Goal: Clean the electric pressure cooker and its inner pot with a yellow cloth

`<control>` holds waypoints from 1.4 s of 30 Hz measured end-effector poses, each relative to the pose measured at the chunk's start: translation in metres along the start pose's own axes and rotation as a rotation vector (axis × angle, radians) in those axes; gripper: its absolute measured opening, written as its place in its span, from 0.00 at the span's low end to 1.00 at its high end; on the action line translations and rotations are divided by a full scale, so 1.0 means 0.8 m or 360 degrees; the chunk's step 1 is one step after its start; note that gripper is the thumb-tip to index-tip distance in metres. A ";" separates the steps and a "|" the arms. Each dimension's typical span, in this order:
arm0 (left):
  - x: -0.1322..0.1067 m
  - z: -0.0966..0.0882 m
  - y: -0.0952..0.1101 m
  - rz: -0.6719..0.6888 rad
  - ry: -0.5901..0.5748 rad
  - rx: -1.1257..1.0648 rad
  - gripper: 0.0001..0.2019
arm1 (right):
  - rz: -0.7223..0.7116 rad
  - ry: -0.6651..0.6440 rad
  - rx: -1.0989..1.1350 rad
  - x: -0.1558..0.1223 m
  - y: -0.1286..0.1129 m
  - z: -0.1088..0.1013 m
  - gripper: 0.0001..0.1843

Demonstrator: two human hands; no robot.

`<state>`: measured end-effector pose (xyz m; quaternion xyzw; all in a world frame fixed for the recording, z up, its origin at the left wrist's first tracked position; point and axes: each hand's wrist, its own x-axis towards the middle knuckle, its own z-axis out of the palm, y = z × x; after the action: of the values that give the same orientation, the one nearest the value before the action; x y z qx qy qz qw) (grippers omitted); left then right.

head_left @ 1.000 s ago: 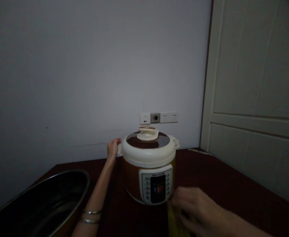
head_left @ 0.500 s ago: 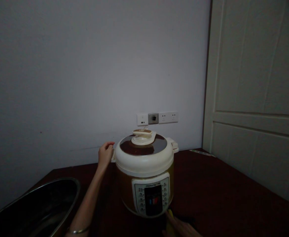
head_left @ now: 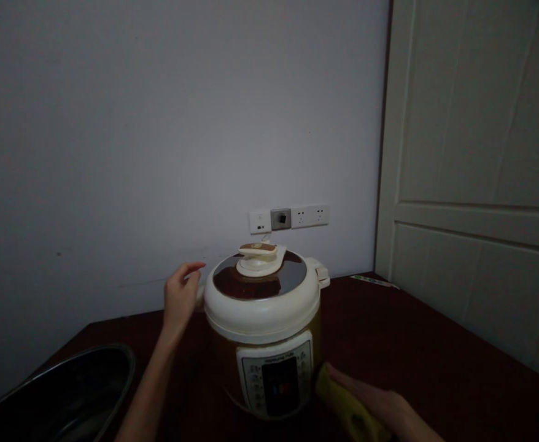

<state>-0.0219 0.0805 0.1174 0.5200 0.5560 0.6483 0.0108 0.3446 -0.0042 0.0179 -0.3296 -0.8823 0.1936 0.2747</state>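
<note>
In the head view a white and gold-brown electric pressure cooker (head_left: 263,319) stands on the dark red table, its lid on and its button panel facing me. My left hand (head_left: 181,298) is at the cooker's left side handle (head_left: 200,297); the index finger and thumb stick up, and the other fingers are hidden, seemingly wrapped on the handle. At the lower right, my right hand (head_left: 384,405) holds a yellow cloth (head_left: 343,402), pressed against or close beside the cooker's lower right side.
A large dark basin with a metallic rim (head_left: 129,362) sits at the lower left. Behind the cooker, wall sockets (head_left: 310,215) are set in the pale wall. A thin printed strip (head_left: 374,282) lies at the back right of the table (head_left: 417,344), near a white panelled door (head_left: 472,184).
My right hand has come further into view with the yellow cloth, moving up along the cooker's right side. The cooker and my left hand have shifted slightly left and nearer.
</note>
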 end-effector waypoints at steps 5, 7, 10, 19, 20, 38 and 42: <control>0.001 0.009 0.019 0.0094 -0.0087 0.0088 0.15 | -0.0367 0.0576 -0.0106 0.038 0.014 -0.066 0.31; 0.004 0.013 0.015 0.0100 -0.0116 0.0147 0.15 | -0.0443 0.0791 -0.0167 0.072 0.024 -0.091 0.32; 0.008 0.018 0.007 0.0129 -0.0117 0.0170 0.15 | -0.0346 0.0889 -0.0115 0.139 0.038 -0.116 0.33; 0.010 0.035 0.002 -0.0142 -0.0345 -0.0116 0.18 | 0.0240 0.0215 0.0262 0.313 0.063 -0.111 0.16; 0.010 0.036 0.002 -0.0166 -0.0359 -0.0145 0.18 | 0.0268 0.0207 0.0246 0.318 0.065 -0.108 0.19; 0.009 0.034 0.002 -0.0252 -0.0391 -0.0241 0.18 | 0.0493 0.0146 -0.0146 0.341 0.077 -0.121 0.21; 0.009 0.034 0.003 -0.0277 -0.0397 -0.0231 0.19 | 0.0522 0.0073 -0.0232 0.341 0.076 -0.126 0.22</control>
<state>-0.0055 0.1036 0.1195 0.5443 0.5450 0.6138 0.1733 0.2632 0.2431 0.1617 -0.4925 -0.8218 0.1638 0.2348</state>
